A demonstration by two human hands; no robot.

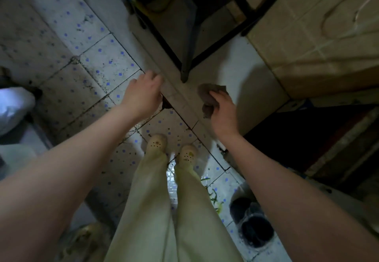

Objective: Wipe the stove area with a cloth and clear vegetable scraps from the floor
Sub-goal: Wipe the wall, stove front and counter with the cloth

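Head view, looking straight down; dim light.

- Right grip: fingers curled round a brown cloth, bunched. The cloth touches the white top of a low tiled ledge.
- Left grip: seen from the back, at the ledge's front edge. Its fingers bend down out of sight, so I cannot tell whether it holds anything.
- Scraps: thin green bits on the floor, near the person's right leg and well apart from both grips. The floor is of pale tiles with blue dots, and its joints are dirty.
- Dark frame leg stands on the ledge, between the two grips and beyond them.
- Beige panel at upper right.
- Two dark round vessels, blurred, just right of the scraps.
- White bag at the left edge.
- Person stands in cream clogs and pale trousers.
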